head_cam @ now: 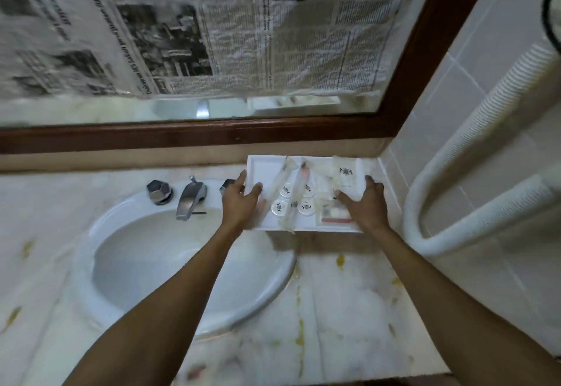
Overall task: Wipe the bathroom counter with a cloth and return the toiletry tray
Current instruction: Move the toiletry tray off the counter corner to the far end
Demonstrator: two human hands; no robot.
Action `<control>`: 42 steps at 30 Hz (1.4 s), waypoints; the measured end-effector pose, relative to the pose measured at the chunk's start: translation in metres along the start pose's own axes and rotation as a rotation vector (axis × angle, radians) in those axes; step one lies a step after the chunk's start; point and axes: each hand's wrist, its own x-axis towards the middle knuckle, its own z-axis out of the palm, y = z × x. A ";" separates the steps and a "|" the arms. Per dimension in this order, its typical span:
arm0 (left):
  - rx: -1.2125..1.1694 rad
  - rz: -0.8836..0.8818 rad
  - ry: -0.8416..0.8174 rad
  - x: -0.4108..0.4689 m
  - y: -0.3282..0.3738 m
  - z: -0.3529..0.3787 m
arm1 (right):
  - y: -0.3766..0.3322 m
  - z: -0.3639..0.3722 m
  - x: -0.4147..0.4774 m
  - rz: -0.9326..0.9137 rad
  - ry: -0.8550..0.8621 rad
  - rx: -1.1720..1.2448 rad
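Bench runs nearest, marble, with yellow stains on its near right part. Sink is set in it, left of centre. Toiletry tray lies at the far right corner under the mirror frame, long axis left to right, straight ahead of both hands. Left hand grips its left short end, thumb over the rim. Right hand grips the right end. Hands well apart, equally near. Resting or lifted: cannot tell. Round caps and sachets lie loose inside. No cloth in view. Likely the tray moves as one, kept level.
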 end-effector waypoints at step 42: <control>0.036 -0.206 0.726 -0.219 -0.231 -0.697 | -0.464 0.436 -0.396 -0.637 -0.641 0.021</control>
